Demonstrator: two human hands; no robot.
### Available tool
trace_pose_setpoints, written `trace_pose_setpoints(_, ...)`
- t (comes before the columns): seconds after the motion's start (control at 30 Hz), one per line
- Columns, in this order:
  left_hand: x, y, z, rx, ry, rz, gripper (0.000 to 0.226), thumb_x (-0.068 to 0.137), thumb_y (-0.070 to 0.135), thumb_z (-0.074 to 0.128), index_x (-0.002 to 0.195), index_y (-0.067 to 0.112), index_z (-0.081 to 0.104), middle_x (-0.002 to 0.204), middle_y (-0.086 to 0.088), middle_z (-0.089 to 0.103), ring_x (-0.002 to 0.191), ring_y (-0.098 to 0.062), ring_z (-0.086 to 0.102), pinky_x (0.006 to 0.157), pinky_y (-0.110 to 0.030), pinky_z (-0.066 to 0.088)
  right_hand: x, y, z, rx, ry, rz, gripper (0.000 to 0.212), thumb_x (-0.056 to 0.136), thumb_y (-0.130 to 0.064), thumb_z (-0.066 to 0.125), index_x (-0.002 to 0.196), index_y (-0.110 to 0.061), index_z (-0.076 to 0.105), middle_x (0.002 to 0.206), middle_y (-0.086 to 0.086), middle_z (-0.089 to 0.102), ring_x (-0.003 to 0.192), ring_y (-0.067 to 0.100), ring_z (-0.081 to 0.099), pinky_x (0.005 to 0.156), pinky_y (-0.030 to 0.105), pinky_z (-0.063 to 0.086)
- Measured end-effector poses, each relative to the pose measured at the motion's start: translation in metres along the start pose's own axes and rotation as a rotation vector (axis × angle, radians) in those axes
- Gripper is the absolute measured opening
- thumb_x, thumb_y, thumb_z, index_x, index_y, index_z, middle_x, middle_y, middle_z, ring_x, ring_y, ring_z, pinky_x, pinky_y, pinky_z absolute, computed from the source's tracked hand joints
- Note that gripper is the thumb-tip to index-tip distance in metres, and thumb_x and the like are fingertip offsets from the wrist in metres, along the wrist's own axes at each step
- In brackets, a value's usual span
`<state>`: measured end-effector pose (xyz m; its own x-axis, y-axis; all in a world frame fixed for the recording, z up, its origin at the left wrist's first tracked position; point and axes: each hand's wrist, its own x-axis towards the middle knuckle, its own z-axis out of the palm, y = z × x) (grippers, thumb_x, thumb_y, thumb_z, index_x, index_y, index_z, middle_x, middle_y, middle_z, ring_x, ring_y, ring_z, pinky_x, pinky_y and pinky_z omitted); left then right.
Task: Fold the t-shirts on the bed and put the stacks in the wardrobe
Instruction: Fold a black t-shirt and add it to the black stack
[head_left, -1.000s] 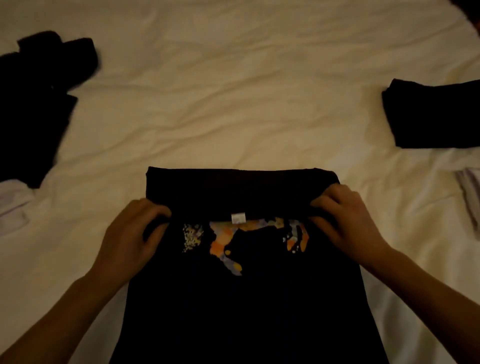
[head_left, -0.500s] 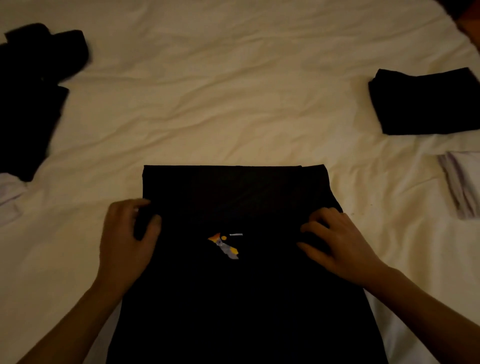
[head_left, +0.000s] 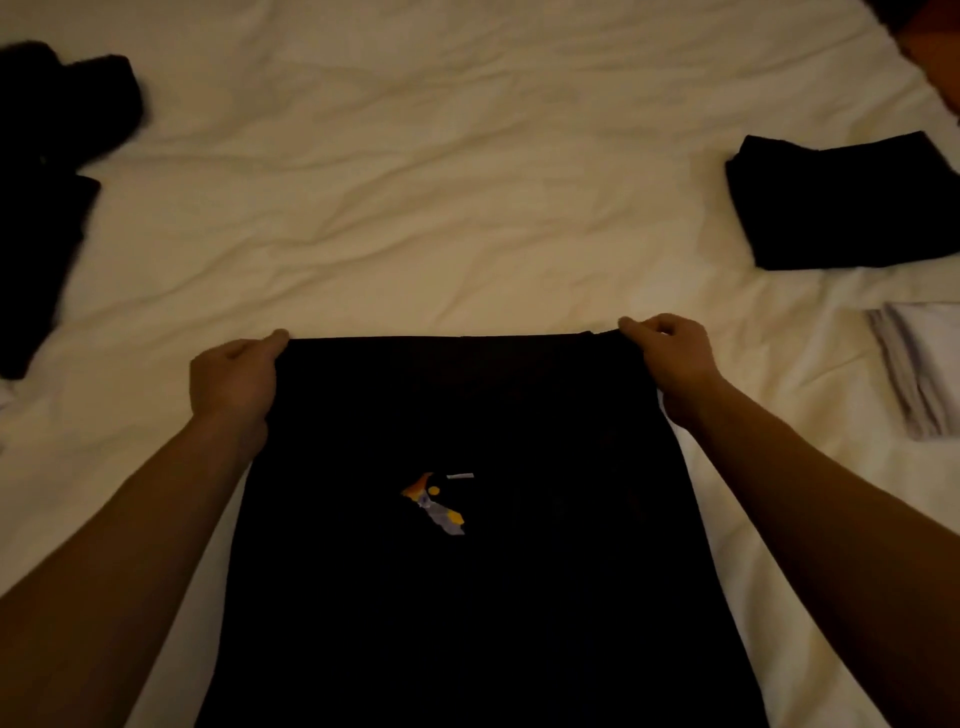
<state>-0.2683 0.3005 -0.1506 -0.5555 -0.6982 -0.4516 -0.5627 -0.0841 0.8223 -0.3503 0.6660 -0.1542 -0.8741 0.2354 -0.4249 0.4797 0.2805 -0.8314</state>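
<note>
Black t-shirt (head_left: 467, 597) laid flat on bed (head_left: 415, 208). Far corners gripped: L by left hand (head_left: 234, 376), R by right hand (head_left: 670, 358).

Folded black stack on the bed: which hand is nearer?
Right. The right hand grips the t-shirt corner just left of the folded black stack; the left hand holds the opposite corner.

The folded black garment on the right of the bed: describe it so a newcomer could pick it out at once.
On the cream bedsheet, look to the far right edge, beyond the right hand. The folded black garment lies there as a compact rectangle, just above a folded white garment. Unlike the crumpled black pile on the left, it is neatly squared.
</note>
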Motion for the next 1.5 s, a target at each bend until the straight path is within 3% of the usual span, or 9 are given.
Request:
trace_pose_setpoints(0.17,0.001,-0.010,0.000,-0.058,0.058,0.096,0.018,0.088,0.035,0.072,0.073,0.025,0.069,0.080,0.003,0.069,0.086,-0.021,0.068,0.086,-0.036,0.056,-0.006,0.012,-0.010,0.062,0.089,-0.080,0.023,0.093,-0.029,0.067,0.080,-0.010,0.063,0.079,0.012,0.066,0.073,0.024,0.062,0.073,0.039,0.053)
trace_pose_setpoints(0.3,0.000,-0.021,-0.003,-0.043,-0.014,0.167,0.019,0.094,0.033,0.066,0.076,0.027,0.067,0.076,0.005,0.064,0.072,-0.012,0.061,0.075,-0.031,0.049,-0.007,0.018,-0.008,-0.034,0.074,-0.131,0.022,0.096,-0.034,0.059,0.091,-0.013,0.061,0.080,0.008,0.067,0.063,0.016,0.059,0.058,0.027,0.045)
trace_pose_setpoints(0.57,0.024,0.006,0.014,-0.087,-0.015,0.270,0.013,0.092,0.029,0.068,0.082,0.021,0.068,0.076,0.007,0.062,0.076,-0.008,0.057,0.073,-0.024,0.047,0.023,0.002,-0.001,-0.181,0.251,-0.252,0.022,0.097,-0.035,0.058,0.093,-0.013,0.060,0.084,0.004,0.062,0.066,0.008,0.056,0.054,0.013,0.041)
trace_pose_setpoints(0.77,0.064,0.041,0.047,0.211,0.022,0.311,0.019,0.094,0.033,0.063,0.107,0.021,0.057,0.103,0.000,0.062,0.103,-0.023,0.061,0.092,-0.034,0.047,0.067,-0.038,0.010,-0.291,0.296,-0.252,0.032,0.097,-0.036,0.056,0.113,-0.009,0.061,0.111,0.010,0.064,0.094,0.020,0.060,0.075,0.022,0.041)
trace_pose_setpoints(0.83,0.046,0.033,0.051,0.471,0.138,0.456,0.038,0.095,0.037,0.059,0.124,0.015,0.051,0.127,-0.009,0.053,0.122,-0.030,0.049,0.098,-0.038,0.039,0.057,-0.036,0.016,-0.490,0.349,-0.296,0.043,0.097,-0.040,0.053,0.126,-0.008,0.052,0.128,0.015,0.054,0.111,0.029,0.055,0.088,0.031,0.040)
trace_pose_setpoints(0.9,0.014,0.018,0.049,0.626,0.176,0.751,0.054,0.094,0.041,0.056,0.138,0.011,0.046,0.143,-0.014,0.043,0.132,-0.034,0.038,0.104,-0.042,0.032,0.030,-0.025,0.023,-0.675,0.378,-0.562,0.050,0.097,-0.043,0.052,0.127,-0.004,0.050,0.127,0.020,0.050,0.115,0.036,0.049,0.093,0.042,0.039)
trace_pose_setpoints(1.0,-0.027,-0.010,0.041,0.650,-0.101,1.155,0.056,0.090,0.041,0.063,0.136,0.011,0.051,0.136,-0.014,0.046,0.125,-0.033,0.043,0.099,-0.042,0.035,-0.021,-0.002,0.027,-0.804,0.103,-0.913,0.053,0.089,-0.052,0.053,0.114,-0.005,0.055,0.108,0.016,0.053,0.098,0.030,0.049,0.082,0.040,0.042)
trace_pose_setpoints(1.07,-0.035,-0.031,0.034,0.746,-0.280,1.258,0.054,0.088,0.043,0.063,0.132,0.013,0.056,0.132,-0.011,0.049,0.122,-0.032,0.047,0.094,-0.044,0.041,-0.034,0.020,0.024,-1.003,-0.046,-0.996,0.058,0.086,-0.056,0.050,0.117,-0.008,0.053,0.108,0.013,0.052,0.096,0.028,0.048,0.079,0.039,0.045)
trace_pose_setpoints(1.5,-0.036,-0.063,0.026,0.847,-0.209,1.194,0.037,0.090,0.023,0.050,0.121,0.020,0.071,0.122,-0.008,0.060,0.110,-0.035,0.054,0.081,-0.046,0.050,-0.030,0.051,0.016,-1.024,0.005,-1.098,0.034,0.092,-0.026,0.046,0.109,-0.008,0.069,0.097,0.011,0.060,0.084,0.031,0.056,0.068,0.038,0.045)
